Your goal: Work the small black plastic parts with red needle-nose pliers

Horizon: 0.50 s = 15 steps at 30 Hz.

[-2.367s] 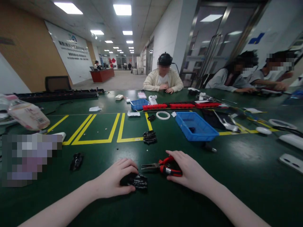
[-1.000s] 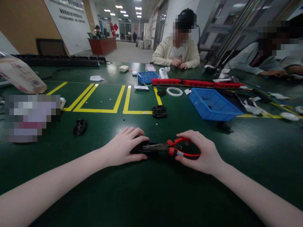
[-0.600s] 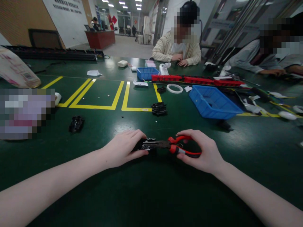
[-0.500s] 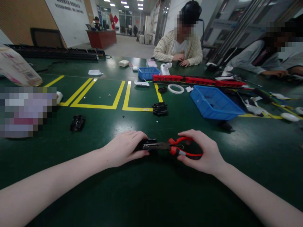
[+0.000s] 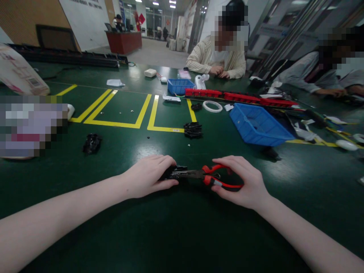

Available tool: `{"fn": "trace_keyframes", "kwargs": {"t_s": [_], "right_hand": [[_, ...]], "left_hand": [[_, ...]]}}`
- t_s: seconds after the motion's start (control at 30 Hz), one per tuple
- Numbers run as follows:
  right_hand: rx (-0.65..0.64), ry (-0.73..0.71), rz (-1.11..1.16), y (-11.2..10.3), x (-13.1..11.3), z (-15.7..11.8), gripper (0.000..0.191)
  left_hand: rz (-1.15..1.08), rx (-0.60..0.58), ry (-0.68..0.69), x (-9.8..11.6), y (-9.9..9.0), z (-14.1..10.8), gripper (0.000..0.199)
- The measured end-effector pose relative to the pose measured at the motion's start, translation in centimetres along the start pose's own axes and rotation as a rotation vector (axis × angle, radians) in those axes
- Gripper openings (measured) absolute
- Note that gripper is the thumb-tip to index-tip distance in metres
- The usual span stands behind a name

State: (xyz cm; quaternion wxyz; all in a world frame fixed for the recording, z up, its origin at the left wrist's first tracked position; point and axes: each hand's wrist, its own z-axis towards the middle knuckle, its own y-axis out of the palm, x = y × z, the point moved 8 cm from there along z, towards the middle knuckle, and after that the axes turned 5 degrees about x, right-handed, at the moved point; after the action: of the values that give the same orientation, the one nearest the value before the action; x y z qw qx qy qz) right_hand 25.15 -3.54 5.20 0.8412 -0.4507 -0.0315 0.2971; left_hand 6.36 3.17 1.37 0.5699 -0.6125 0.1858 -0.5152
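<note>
My left hand (image 5: 152,174) is closed round a small black part (image 5: 179,168), which pokes out past the fingertips just above the green table (image 5: 176,227). In my right hand (image 5: 246,182) are long-nose pliers (image 5: 210,175) with red handles, lying across between thumb and fingers. The pliers' jaws point left and reach the black part at my left fingertips; whether they grip it is too small to tell. Beyond my hands lie a black bundle (image 5: 193,130) near the yellow tape and another black bundle (image 5: 92,143) to the left.
A blue bin (image 5: 260,127) stands at the right, with a smaller blue bin (image 5: 180,86) farther back. Near them are a white tape ring (image 5: 212,106) and a red strip (image 5: 241,96). A person (image 5: 218,57) sits across the table, with another at the far right.
The view has shifted slightly. The hands keep nearly the same pose, the left still on the black part and the right still on the pliers. The person opposite has brought both hands closer together.
</note>
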Motion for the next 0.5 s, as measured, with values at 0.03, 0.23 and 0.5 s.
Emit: {"fn": "trace_keyframes", "kwargs": {"t_s": [0.03,0.23,0.5], "right_hand": [[0.0,-0.008,0.003,0.02,-0.05,0.03,0.045],[-0.028,0.007,0.023,0.3,-0.21,0.16,0.039],[-0.051,0.0,0.023,0.64,-0.58,0.13,0.041]], "left_hand": [[0.0,0.0,0.002,0.02,-0.02,0.02,0.029],[-0.011,-0.004,-0.021,0.27,-0.4,0.04,0.026],[-0.049,-0.013,-0.017,-0.2,0.01,-0.03,0.037]]}}
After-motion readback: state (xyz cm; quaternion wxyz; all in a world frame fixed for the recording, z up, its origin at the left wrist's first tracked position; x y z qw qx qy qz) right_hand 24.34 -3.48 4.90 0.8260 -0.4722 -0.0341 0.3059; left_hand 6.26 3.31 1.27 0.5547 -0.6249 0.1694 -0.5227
